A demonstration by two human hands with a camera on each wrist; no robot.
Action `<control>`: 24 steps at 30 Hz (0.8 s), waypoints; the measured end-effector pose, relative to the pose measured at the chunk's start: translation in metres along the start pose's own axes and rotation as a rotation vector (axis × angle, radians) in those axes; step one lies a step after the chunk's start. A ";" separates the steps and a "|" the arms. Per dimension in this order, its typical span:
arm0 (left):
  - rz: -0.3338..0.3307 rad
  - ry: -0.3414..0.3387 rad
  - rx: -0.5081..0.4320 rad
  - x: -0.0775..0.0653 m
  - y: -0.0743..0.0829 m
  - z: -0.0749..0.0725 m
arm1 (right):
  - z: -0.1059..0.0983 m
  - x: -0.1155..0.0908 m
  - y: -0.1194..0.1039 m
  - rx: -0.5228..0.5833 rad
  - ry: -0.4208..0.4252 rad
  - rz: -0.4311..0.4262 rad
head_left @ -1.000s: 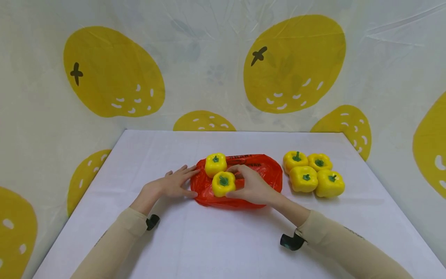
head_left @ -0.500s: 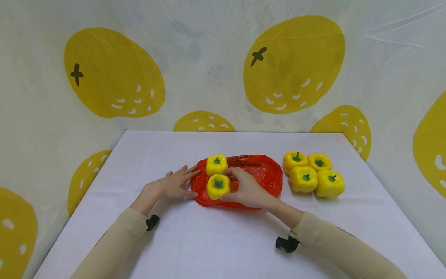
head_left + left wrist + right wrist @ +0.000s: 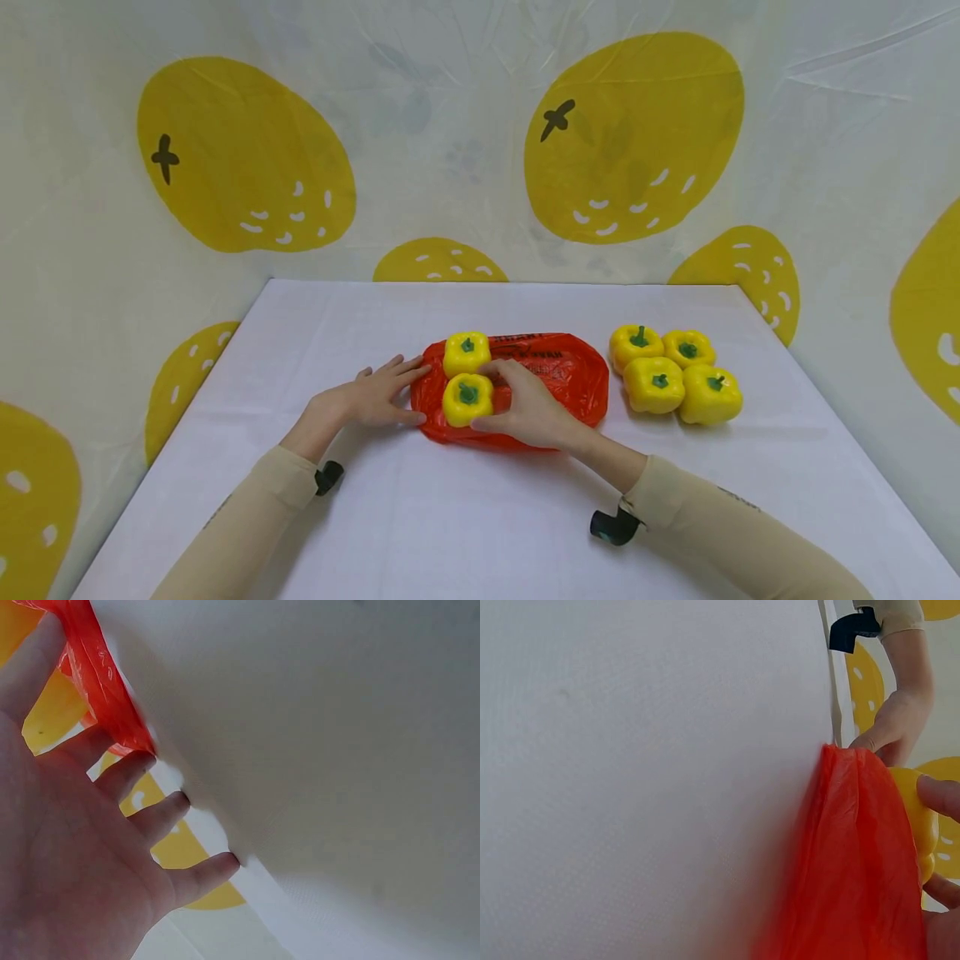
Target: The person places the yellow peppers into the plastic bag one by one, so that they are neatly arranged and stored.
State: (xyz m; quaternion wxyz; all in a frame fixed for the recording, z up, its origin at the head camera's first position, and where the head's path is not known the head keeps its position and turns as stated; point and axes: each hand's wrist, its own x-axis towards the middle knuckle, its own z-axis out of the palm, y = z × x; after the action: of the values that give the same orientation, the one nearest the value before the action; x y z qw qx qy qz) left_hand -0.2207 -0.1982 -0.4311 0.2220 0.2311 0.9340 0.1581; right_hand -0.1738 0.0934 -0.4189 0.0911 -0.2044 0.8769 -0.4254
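A red plastic bag (image 3: 577, 383) with black print lies flattened at the middle of the table. Two yellow bell peppers with green stems sit on its left part, a far pepper (image 3: 465, 353) and a near pepper (image 3: 467, 402). My right hand (image 3: 528, 406) grips the near pepper from its right side, thumb in front and fingers behind. With fingers spread, my left hand (image 3: 378, 395) rests at the bag's left edge. The left wrist view shows its fingertips (image 3: 139, 759) against the red plastic (image 3: 101, 682). In the right wrist view the bag's near side partly hides the pepper (image 3: 919, 814).
Several more yellow bell peppers (image 3: 654, 385) stand clustered on the white table (image 3: 465, 517) right of the bag. Behind the table hangs a pale curtain (image 3: 442, 125) printed with big yellow fruit. Black wrist mounts (image 3: 615, 527) stick out below both sleeves.
My right hand has moved slightly left with the near pepper, bringing it in front of the far one. The far pepper has shifted very slightly. My left hand has stayed in place.
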 end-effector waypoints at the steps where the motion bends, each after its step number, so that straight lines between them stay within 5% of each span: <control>1: 0.000 -0.001 0.001 0.000 0.000 0.000 | 0.000 0.000 0.000 -0.001 0.001 0.001; 24: 0.009 0.006 -0.004 0.002 -0.002 0.001 | 0.004 0.003 0.001 0.028 0.022 0.023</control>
State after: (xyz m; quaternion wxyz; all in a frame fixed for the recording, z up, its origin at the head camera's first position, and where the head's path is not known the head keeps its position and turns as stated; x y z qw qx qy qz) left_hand -0.2222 -0.1985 -0.4331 0.2188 0.2344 0.9333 0.1616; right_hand -0.1753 0.0903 -0.4221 0.0895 -0.1882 0.8740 -0.4389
